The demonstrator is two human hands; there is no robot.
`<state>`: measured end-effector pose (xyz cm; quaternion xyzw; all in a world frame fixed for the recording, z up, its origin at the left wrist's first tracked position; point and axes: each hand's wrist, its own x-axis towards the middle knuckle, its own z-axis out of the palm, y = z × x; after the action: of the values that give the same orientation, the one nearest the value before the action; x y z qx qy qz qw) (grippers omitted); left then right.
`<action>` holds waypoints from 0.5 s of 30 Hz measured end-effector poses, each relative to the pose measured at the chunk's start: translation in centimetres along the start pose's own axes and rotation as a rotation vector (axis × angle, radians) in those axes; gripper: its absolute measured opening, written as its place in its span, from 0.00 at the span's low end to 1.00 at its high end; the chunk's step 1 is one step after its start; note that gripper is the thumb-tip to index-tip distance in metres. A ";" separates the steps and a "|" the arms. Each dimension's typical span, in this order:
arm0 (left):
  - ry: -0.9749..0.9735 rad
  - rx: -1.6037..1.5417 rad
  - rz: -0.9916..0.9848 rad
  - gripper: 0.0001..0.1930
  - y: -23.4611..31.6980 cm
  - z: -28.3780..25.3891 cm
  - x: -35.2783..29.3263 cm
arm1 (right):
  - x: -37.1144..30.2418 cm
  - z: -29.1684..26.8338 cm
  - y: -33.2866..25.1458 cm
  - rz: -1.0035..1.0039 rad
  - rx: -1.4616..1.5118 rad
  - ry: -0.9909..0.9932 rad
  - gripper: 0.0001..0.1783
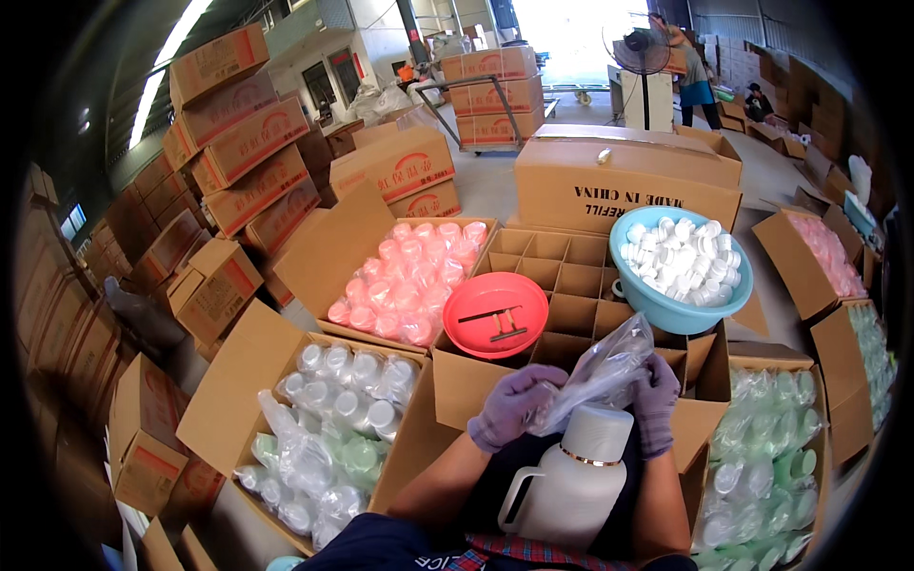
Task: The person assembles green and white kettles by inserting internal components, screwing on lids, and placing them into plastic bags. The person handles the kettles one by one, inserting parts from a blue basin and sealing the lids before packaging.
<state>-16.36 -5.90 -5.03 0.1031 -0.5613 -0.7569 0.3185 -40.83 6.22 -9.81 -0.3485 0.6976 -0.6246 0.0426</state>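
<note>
A clear plastic bag (609, 360) is held up between two gloved hands: its left side is gripped by the closely curled fingers of the left hand (514, 407), and its right side by the bent fingers of the right hand (657, 395), whose fingertips are partly hidden by film. Just below the bag, a white flask (571, 485) is seen near the person's lap, handle to the left. Beyond, a blue basin (678, 320) is heaped with white caps (681, 257).
</note>
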 end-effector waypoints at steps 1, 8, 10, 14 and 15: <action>0.001 0.151 -0.027 0.15 0.2 -0.3 -0.5 | -0.4 0.0 -1.0 0.173 0.319 -0.012 0.14; 0.189 0.824 0.085 0.10 -0.8 0.3 -3.1 | -4.0 -4.4 -2.5 0.134 0.670 -0.258 0.22; 0.410 0.568 0.079 0.08 -1.1 0.1 -5.3 | -6.7 -4.7 -3.2 0.206 0.710 -0.463 0.21; 0.423 0.535 0.104 0.09 -0.6 -0.3 -7.8 | -9.1 -4.1 -6.4 -0.357 0.003 -0.186 0.23; 0.307 0.428 -0.044 0.13 1.9 2.2 -8.0 | -9.1 -5.6 -6.4 -0.366 0.004 -0.115 0.25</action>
<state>-10.63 0.27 -4.09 0.2937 -0.6514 -0.6032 0.3543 -33.99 16.01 -6.21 -0.5048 0.6178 -0.6022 -0.0312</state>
